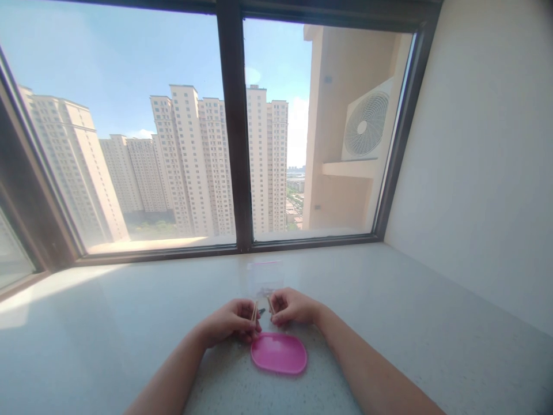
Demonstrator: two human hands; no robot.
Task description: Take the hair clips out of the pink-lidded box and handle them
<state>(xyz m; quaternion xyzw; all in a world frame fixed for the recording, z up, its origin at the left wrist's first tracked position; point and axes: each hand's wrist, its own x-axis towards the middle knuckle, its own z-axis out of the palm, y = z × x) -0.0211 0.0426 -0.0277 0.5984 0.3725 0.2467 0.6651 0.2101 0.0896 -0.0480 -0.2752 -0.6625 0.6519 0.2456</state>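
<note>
While our left grip pinches a slim tan tool, our right grip closes on a second tan tool.
Between them shows a dark piece; nearer us, the pink tray lies on the windowsill, a clear bag beyond.

Room to pass lies outside both forearms, over the surface; between them, pink tray; beyond, plastic bag, then window.
</note>
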